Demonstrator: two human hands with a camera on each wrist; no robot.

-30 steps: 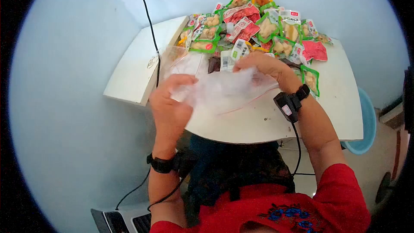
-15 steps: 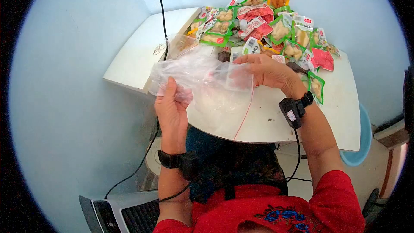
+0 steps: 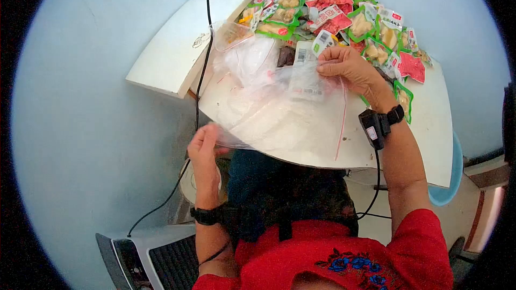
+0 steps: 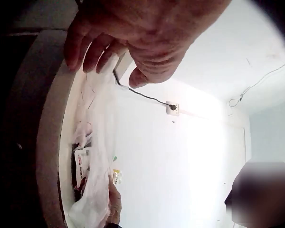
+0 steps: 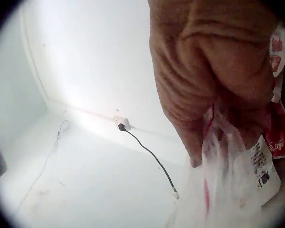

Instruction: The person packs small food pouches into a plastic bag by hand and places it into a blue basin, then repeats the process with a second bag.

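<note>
A clear plastic zip bag (image 3: 279, 113) with a red line along its edge is spread over the front of the white table (image 3: 322, 156). My right hand (image 3: 349, 72) pinches its upper right edge between thumb and fingers; the right wrist view shows the gathered film (image 5: 218, 175) hanging from that grip. At the bag's lower left corner is my left hand (image 3: 204, 147), slightly blurred, just past the table edge. In the left wrist view, its fingertips touch the film (image 4: 102, 104) while the thumb stands apart. Through the bag shows a white packet with a barcode (image 3: 306, 80).
A pile of sealed food packets (image 3: 333, 16) covers the back of the table. To the left are a white board (image 3: 177, 43), a clear tray (image 3: 234, 35) and crumpled white plastic (image 3: 250, 62). A black cable (image 3: 207, 48) hangs down past them. A blue basin (image 3: 446, 188) stands below right.
The left hand has moved down from the bunched bag to its lower left corner, fingers loosened. The right hand has shifted slightly right and up, and the bag is now spread wider and flatter.
</note>
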